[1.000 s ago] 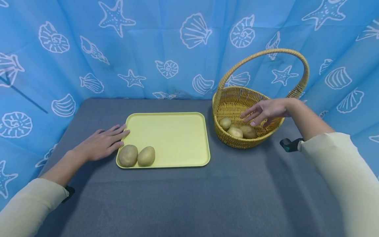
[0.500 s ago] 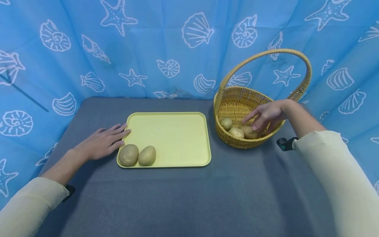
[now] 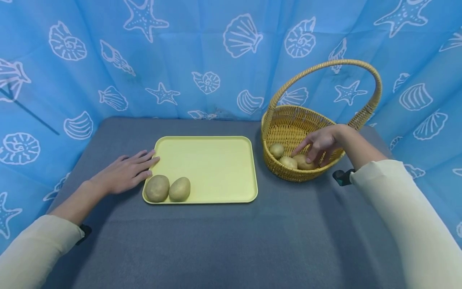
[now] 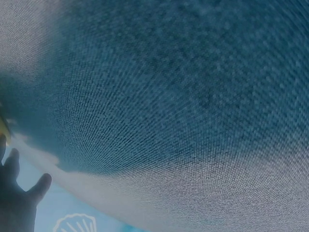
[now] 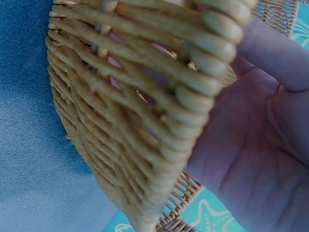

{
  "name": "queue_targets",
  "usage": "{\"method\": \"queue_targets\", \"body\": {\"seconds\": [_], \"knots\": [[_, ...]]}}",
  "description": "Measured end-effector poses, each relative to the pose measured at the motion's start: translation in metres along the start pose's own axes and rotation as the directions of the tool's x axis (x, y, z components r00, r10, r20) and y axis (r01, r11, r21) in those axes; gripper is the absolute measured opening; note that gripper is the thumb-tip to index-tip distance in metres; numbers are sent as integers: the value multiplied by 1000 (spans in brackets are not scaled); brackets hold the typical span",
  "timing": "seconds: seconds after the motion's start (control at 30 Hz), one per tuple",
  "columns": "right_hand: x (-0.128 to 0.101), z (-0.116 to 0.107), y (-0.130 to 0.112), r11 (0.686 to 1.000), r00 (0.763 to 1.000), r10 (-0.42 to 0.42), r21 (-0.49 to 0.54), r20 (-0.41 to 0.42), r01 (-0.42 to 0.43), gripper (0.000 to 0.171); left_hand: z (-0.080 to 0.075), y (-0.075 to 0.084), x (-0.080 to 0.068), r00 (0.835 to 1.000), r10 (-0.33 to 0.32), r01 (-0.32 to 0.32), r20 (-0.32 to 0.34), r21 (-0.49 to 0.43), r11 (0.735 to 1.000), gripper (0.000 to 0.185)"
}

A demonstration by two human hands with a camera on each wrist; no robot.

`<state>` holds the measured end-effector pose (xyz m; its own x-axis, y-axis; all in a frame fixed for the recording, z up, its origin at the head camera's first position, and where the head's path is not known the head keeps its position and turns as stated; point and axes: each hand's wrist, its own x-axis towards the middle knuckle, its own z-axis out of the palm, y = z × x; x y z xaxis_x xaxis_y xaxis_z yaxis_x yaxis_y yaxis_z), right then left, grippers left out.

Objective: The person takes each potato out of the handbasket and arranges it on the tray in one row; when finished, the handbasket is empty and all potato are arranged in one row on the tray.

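Note:
In the head view my right hand (image 3: pixel 323 143) reaches down into the wicker basket (image 3: pixel 288 173), its index finger and thumb spread about a brown potato (image 3: pixel 302 162). The thumb tip touches or overlaps that potato; no firm grip shows. Two paler potatoes lie beside it, a small potato (image 3: pixel 276 150) and a front potato (image 3: pixel 288 162). In the right wrist view the basket wall (image 5: pixel 145 106) hides the fingertips, and the palm (image 5: pixel 236 130) shows behind it. My left hand (image 3: pixel 124 173) rests with straight fingers at the left rim of the yellow tray (image 3: pixel 213 172).
Two larger potatoes, a round potato (image 3: pixel 157 188) and an oval potato (image 3: pixel 179 189), lie in the tray's near left corner. The basket's tall handle (image 3: pixel 325 64) arches over the right forearm's side. Dark cloth (image 3: pixel 223 241) covers the table; a blue shell-print curtain (image 3: pixel 202 48) hangs behind.
My right hand has lowered further into the basket and its fingers have come down around the brown potato. The left hand, tray and potatoes have stayed in place.

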<state>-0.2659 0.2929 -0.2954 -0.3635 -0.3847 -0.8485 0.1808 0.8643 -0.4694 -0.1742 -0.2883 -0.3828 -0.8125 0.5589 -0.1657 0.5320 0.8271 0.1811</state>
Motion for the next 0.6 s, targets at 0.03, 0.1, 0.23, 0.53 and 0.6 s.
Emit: {"method": "queue_targets", "body": {"seconds": [0.03, 0.1, 0.23, 0.53, 0.6], "knots": [[0, 0, -1, 1000, 1000, 2, 0, 2, -2, 67, 0, 0, 0, 1000, -1, 1, 1, 2, 1000, 57], [1, 1, -2, 1000, 1000, 0, -1, 10, 0, 66, 0, 0, 0, 1000, -2, 2, 2, 4, 1000, 57], [1, 1, -3, 1000, 1000, -2, -4, 20, 2, 66, 0, 1, 1, 1000, -3, 3, 2, 4, 1000, 57], [-8, 1, -5, 995, 999, -34, -92, 2, 34, 66, 1, 0, 0, 1000, -2, 2, -3, 6, 1000, 57], [-12, -1, -5, 991, 999, -54, -123, -2, 53, 66, 1, 0, 0, 1000, -1, 1, -3, 5, 1000, 57]]}}
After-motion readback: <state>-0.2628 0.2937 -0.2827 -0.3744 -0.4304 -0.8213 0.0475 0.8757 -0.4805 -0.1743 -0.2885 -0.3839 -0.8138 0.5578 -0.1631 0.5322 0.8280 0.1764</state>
